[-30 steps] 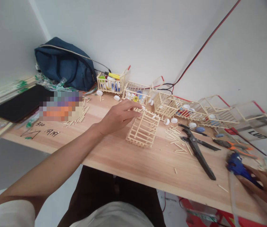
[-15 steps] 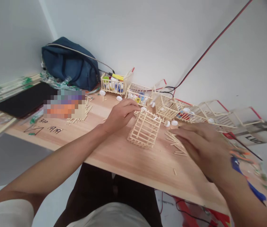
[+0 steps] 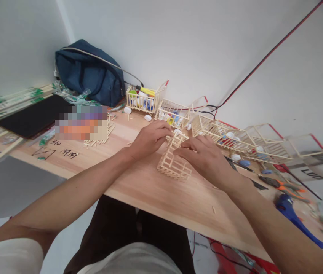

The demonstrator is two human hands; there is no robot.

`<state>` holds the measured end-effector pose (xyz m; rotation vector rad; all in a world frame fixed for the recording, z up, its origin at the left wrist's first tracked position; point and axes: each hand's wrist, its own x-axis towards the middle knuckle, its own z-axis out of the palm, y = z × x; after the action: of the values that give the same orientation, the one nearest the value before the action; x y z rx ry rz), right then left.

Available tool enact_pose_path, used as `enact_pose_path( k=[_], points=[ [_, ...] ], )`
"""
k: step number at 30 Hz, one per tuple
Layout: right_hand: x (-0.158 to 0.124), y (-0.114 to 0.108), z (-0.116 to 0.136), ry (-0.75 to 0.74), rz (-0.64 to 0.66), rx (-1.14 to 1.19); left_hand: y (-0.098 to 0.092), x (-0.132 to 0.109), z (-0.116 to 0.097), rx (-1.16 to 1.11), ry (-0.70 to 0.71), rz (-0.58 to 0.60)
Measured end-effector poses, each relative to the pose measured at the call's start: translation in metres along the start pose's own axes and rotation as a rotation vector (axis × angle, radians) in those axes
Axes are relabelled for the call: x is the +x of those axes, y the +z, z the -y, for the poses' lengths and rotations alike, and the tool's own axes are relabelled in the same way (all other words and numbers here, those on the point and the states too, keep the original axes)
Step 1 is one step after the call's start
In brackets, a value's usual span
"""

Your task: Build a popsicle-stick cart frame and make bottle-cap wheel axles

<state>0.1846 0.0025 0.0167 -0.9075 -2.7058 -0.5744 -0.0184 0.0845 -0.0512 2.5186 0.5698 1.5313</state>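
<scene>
small stick basket (image 3: 173, 164) between left hand (image 3: 152, 139) and right hand (image 3: 204, 154) on a wooden worktop (image 3: 144, 184)

an openwork box of thin pale sticks, set near the middle of the worktop, close in front of a row of miniature stick carts (image 3: 205, 129). left grip at the far left corner of the basket, fingers curled; cannot tell whether pinching the sticks or only resting against them. right grip bent over the right side, thumb and forefinger near one another; cannot tell whether closed on a stick.

likeliest trouble, as a judgement: bent sticks or popped joints, from too hard a squeeze on so light a lattice. also possible: a skewed or tipped basket, from uneven pressure by left and right; a jostled cart, from reaching too far back. off to the right, a blue glue gun (image 3: 285, 205) near the right forearm (image 3: 260, 213), perhaps hot; a possible burn or knock, from a careless sweep of the elbow.

hard to make out: fingertips on both sides, soft with blur; right part of the basket, hidden behind the right hand; a dark metal tool (image 3: 260, 185), partly covered by the right forearm. on the left, a pixelated patch (image 3: 78, 123), past reading, beside a pile of short sticks (image 3: 108, 133). below the worktop, red material (image 3: 227, 258), cut off at the bottom edge.
</scene>
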Motion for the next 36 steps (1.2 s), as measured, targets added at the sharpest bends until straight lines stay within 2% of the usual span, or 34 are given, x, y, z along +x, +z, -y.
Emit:
enact_pose_path(
  k=[14, 23, 36],
  points=[
    [0.006, 0.005, -0.005, -0.107, 0.050, 0.014, -0.003, 0.000, 0.004, 0.020, -0.028, 0.044],
    [0.007, 0.003, -0.006, -0.140, 0.112, 0.041, -0.003, -0.001, 0.009, 0.048, -0.018, 0.072],
    [0.008, 0.003, -0.009, -0.158, 0.135, 0.063, -0.003, -0.002, 0.013, 0.071, -0.015, 0.079]
  ],
)
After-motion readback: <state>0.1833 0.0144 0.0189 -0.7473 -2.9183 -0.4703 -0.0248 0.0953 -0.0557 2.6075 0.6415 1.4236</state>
